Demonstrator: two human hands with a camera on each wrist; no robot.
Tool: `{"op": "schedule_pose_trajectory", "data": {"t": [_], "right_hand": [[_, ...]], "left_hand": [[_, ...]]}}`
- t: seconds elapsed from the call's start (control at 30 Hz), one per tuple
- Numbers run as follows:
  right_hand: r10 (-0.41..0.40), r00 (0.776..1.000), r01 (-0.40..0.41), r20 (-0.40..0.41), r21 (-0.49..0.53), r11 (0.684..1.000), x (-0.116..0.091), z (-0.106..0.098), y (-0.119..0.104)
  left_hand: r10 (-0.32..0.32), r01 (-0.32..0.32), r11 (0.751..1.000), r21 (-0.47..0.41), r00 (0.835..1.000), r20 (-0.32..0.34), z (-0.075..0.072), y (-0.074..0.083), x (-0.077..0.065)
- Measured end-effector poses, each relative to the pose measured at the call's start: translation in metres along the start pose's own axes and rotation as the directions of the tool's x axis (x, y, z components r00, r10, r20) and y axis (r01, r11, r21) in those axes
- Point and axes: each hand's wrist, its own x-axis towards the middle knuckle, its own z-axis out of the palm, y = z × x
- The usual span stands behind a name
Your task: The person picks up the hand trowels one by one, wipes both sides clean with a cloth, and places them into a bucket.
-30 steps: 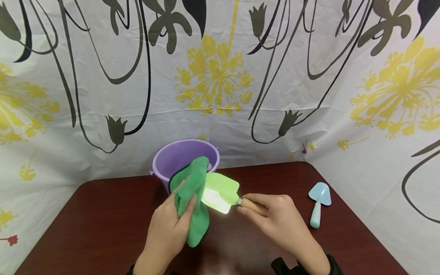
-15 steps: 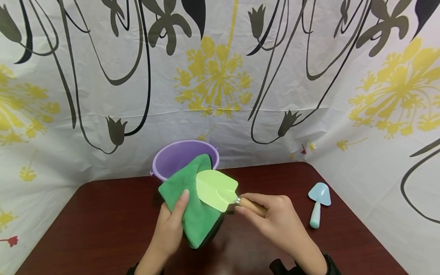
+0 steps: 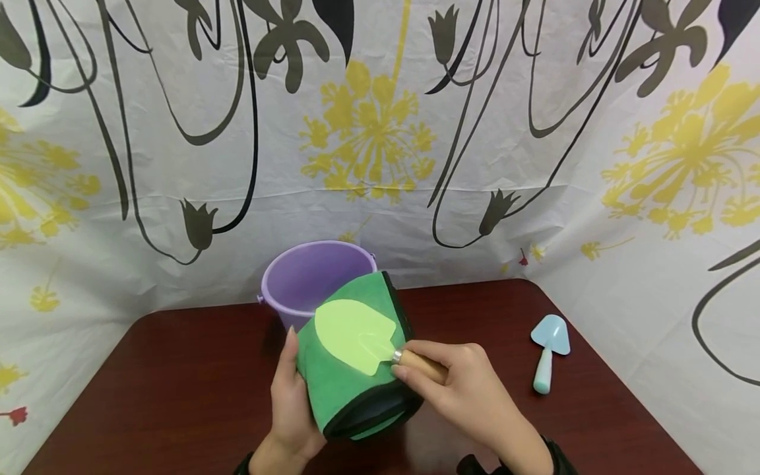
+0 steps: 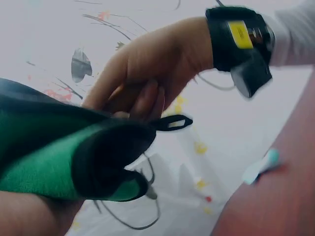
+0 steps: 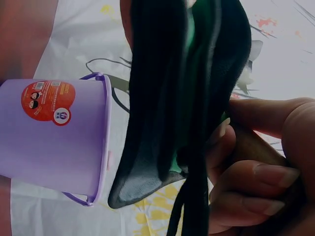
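My right hand (image 3: 469, 389) pinches the wooden handle of a small light-green garden trowel (image 3: 350, 333). The trowel's blade lies against a green cloth (image 3: 329, 396) with dark edging. My left hand (image 3: 291, 409) holds the cloth from the left and below. Its thumb shows along the cloth's left side, while the other fingers are hidden behind it. In the right wrist view, the right fingers curl around the wooden handle (image 5: 253, 150) beside the dark folds of the cloth. The left wrist view shows the cloth (image 4: 44, 167) folded over, with a dark loop at its edge.
Behind the cloth stands a purple bucket (image 3: 273, 284) at the back of the dark red-brown table (image 3: 178, 382). A light-blue toy trowel (image 3: 549, 349) lies at the right. White patterned fabric (image 3: 380, 218) hangs behind and beside the table.
The cloth has turned and spread out, and now backs the whole trowel blade. My left hand has shifted from gripping the bunched cloth to supporting it underneath. Trowel and right hand moved slightly left.
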Motion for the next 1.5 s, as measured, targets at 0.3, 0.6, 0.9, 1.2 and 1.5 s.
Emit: {"op": "schedule_pose_trajectory", "data": {"t": [0.3, 0.6, 0.9, 1.2, 1.5], "right_hand": [[0.014, 0.997, -0.018, 0.082, 0.047, 0.999, -0.001, 0.003, -0.002], [0.053, 0.995, -0.058, 0.089, 0.05, 0.997, -0.001, 0.001, 0.0], [0.072, 0.99, -0.078, 0.118, 0.048, 0.996, 0.005, 0.0, 0.01], [0.039, 0.989, -0.047, 0.141, 0.059, 0.997, 0.008, 0.002, 0.013], [0.03, 0.992, -0.035, 0.119, 0.038, 0.999, 0.01, 0.002, 0.015]], "left_hand": [[-0.016, 0.036, 0.957, -0.288, 0.997, 0.072, 0.003, -0.005, -0.002], [0.011, 0.017, 0.947, -0.322, 0.996, 0.085, 0.005, -0.007, -0.002], [0.018, 0.012, 0.944, -0.329, 0.996, 0.088, 0.002, -0.007, -0.002], [0.053, -0.023, 0.938, -0.346, 0.996, 0.078, -0.001, 0.0, -0.002], [0.162, -0.159, 0.931, -0.327, 0.987, -0.019, -0.016, 0.006, -0.009]]}}
